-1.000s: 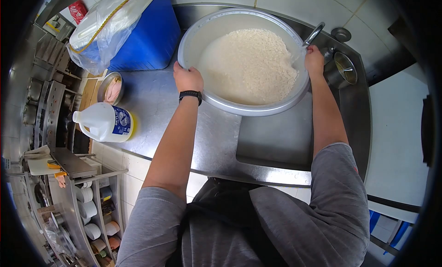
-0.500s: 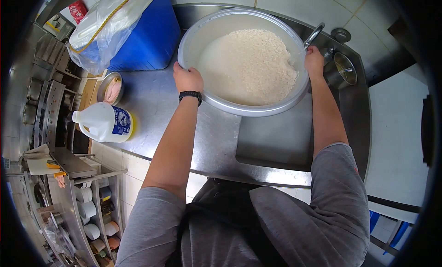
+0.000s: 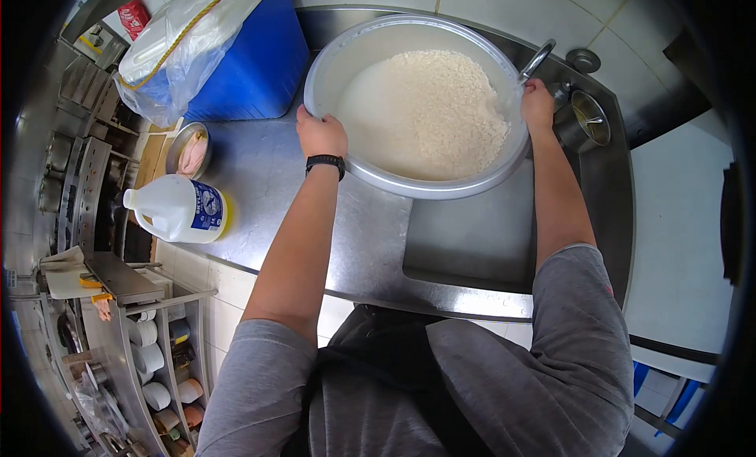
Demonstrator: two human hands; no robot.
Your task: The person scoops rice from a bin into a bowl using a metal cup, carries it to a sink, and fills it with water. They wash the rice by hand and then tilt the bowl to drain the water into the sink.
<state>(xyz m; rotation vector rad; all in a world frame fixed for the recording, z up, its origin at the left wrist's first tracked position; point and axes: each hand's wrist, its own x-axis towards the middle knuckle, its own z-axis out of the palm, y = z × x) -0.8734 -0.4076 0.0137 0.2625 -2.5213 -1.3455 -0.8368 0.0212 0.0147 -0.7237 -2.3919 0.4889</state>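
Note:
A large round metal basin (image 3: 437, 190) is tilted over the back of the steel sink (image 3: 468, 240). Pale rice (image 3: 445, 114) lies heaped on its right side, with cloudy water (image 3: 366, 103) at the left. My left hand (image 3: 322, 134) grips the basin's left rim, fingers mostly hidden behind it; a black band circles that wrist. At the right rim my right hand (image 3: 538, 105) holds on, just below the faucet (image 3: 537, 61).
A blue cooler (image 3: 260, 63) under clear plastic stands at the back left. Near it are a metal bowl (image 3: 204, 154) with pinkish food and a jug (image 3: 181, 209) of yellow liquid. Right of the basin is a metal container (image 3: 581, 134). Shelves (image 3: 165, 362) hold stacked bowls.

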